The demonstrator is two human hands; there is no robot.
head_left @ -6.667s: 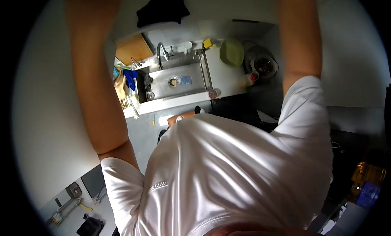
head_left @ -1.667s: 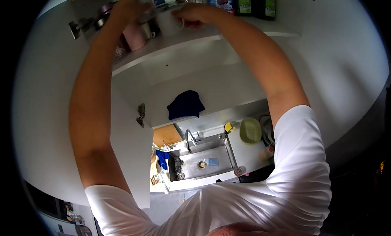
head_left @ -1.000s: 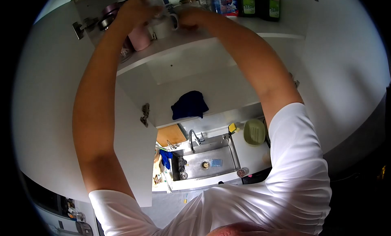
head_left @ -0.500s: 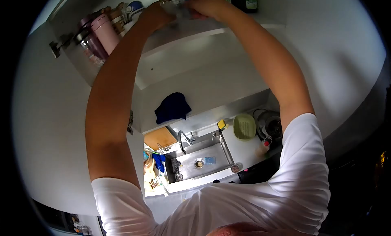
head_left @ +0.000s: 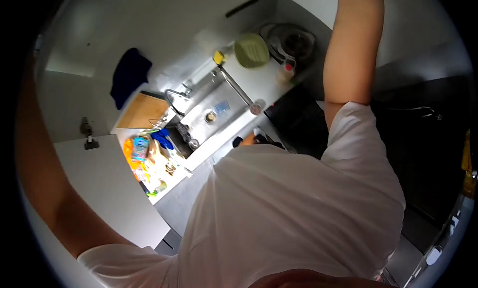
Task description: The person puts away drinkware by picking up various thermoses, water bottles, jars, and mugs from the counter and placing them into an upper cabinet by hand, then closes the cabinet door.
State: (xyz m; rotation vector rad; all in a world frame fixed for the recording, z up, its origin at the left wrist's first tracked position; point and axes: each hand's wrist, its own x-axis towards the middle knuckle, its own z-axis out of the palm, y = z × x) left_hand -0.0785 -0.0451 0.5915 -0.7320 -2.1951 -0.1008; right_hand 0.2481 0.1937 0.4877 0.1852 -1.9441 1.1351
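Note:
Neither of my hands shows in the head view; both forearms run out past its edges. My left arm (head_left: 55,188) stretches up along the left rim, beside the white cabinet door (head_left: 107,188). At the upper right, my right arm (head_left: 351,54) reaches up and leaves the picture at the top. What either hand holds or touches is hidden. A dark blue cloth (head_left: 130,74) hangs over an edge of the cabinet, between the two arms.
Below is a steel sink (head_left: 231,106) with a faucet (head_left: 174,101). Around it are a wooden board (head_left: 143,111), a yellow sponge (head_left: 218,57), a green basin (head_left: 251,50), a red-capped bottle (head_left: 287,71) and bright packets (head_left: 141,149). A metal hinge (head_left: 88,134) sticks out at the left.
Half a second ago both hands were at the upper shelf among cups and bottles. The view has since turned and tilted down, the arms have spread apart, and the shelf is out of sight.

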